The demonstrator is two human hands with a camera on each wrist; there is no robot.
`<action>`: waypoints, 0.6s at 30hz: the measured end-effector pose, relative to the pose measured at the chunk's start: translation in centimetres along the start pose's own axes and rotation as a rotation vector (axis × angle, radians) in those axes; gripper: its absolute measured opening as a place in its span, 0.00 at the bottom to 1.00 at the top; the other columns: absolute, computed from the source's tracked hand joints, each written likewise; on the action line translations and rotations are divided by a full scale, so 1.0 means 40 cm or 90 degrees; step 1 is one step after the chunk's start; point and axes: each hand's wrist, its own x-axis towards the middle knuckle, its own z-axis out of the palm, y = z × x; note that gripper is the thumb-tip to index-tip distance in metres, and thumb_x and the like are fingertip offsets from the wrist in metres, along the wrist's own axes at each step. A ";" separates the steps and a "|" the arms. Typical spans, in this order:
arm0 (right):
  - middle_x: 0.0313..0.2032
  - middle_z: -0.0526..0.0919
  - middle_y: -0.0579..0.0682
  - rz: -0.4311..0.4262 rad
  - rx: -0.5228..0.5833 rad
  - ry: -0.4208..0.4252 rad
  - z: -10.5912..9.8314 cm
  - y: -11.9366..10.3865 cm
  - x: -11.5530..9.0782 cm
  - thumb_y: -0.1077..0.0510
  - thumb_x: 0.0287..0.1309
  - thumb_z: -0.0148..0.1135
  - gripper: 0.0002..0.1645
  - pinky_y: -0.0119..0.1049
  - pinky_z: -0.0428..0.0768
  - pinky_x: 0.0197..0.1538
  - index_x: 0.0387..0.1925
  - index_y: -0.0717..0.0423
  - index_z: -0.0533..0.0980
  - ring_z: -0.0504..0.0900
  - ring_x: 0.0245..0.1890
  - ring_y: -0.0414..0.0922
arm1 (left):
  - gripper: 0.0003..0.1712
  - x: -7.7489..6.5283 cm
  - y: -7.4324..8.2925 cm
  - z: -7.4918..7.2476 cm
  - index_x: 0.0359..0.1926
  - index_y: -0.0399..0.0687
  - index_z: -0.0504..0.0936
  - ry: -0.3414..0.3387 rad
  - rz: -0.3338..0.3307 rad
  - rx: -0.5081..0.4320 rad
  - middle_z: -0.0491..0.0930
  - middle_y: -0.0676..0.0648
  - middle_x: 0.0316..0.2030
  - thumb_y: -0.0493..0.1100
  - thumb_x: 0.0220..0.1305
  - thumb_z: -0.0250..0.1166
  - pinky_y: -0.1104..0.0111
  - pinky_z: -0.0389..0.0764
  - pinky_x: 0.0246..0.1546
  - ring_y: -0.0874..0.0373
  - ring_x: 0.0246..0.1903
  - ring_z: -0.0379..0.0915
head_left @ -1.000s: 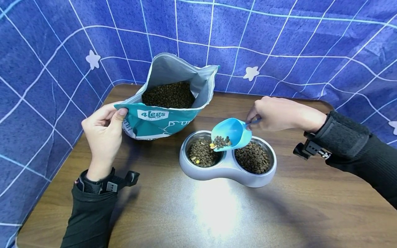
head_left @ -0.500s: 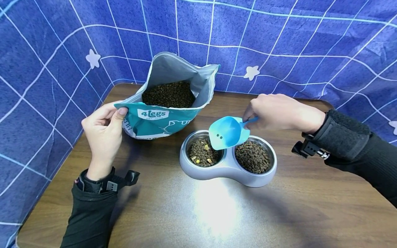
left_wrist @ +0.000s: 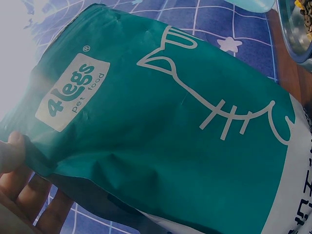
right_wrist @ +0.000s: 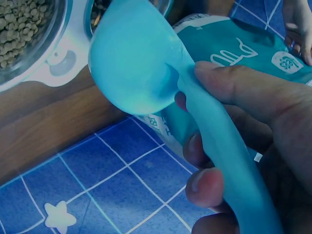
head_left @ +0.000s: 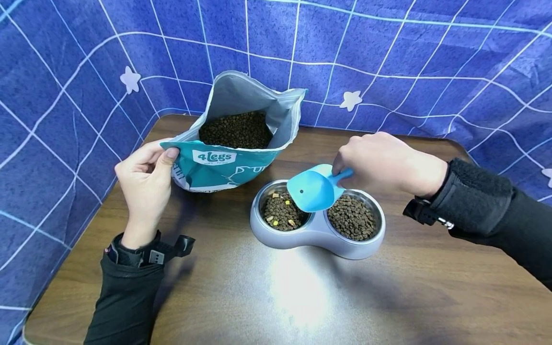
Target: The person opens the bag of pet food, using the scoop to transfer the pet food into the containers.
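While the left hand [head_left: 146,187] is pinching the upper corner of a teal pet food bag [head_left: 215,170], the right hand [head_left: 381,160] is gripping the handle of a light blue scoop [head_left: 315,191]. The left thumb is pressing on the printed front, and the other fingers are staying behind the edge. The bag is standing on the wooden table [head_left: 215,292] with its mouth gaping, and the grey inside is showing many dark brown pellets [head_left: 237,129]. On the front, the white label is reading "4Legs pet food".

In the right wrist view, the right thumb is lying upon the handle and the fingers are curling round it from the other side. The scoop is hanging over the double feeder [head_left: 319,237], above the right part of the left bowl [head_left: 256,209] and the middle bridge. One dark pellet [head_left: 301,191] is showing on the scoop. I cannot tell whether the scoop is touching the feeder.

The left bowl is holding brown food with some yellow and tan pieces, whereas the right bowl [head_left: 381,218] is holding brown pellets only, as far as its visible part is showing. Behind the table, a blue cloth [head_left: 388,48] with white lines is hanging, and pale stars [head_left: 351,100] are decorating it.
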 end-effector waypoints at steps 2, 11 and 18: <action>0.28 0.81 0.39 -0.006 -0.006 0.002 0.000 -0.003 0.000 0.53 0.47 0.72 0.05 0.44 0.76 0.28 0.30 0.42 0.85 0.75 0.26 0.40 | 0.09 0.001 0.000 0.001 0.35 0.25 0.84 -0.001 -0.001 -0.013 0.85 0.46 0.28 0.32 0.57 0.68 0.77 0.67 0.24 0.63 0.24 0.73; 0.28 0.80 0.38 0.000 -0.014 0.017 -0.006 -0.002 -0.010 0.53 0.49 0.70 0.04 0.45 0.76 0.28 0.31 0.41 0.85 0.76 0.27 0.40 | 0.10 0.001 0.001 0.001 0.35 0.25 0.84 0.003 0.001 -0.030 0.84 0.46 0.27 0.33 0.56 0.69 0.77 0.67 0.24 0.64 0.24 0.74; 0.24 0.78 0.33 0.004 0.001 0.022 -0.031 0.029 -0.039 0.52 0.49 0.71 0.07 0.42 0.74 0.23 0.29 0.33 0.83 0.72 0.22 0.37 | 0.08 -0.002 0.005 0.000 0.35 0.28 0.85 0.005 -0.002 0.008 0.83 0.48 0.25 0.33 0.56 0.69 0.78 0.63 0.21 0.66 0.21 0.70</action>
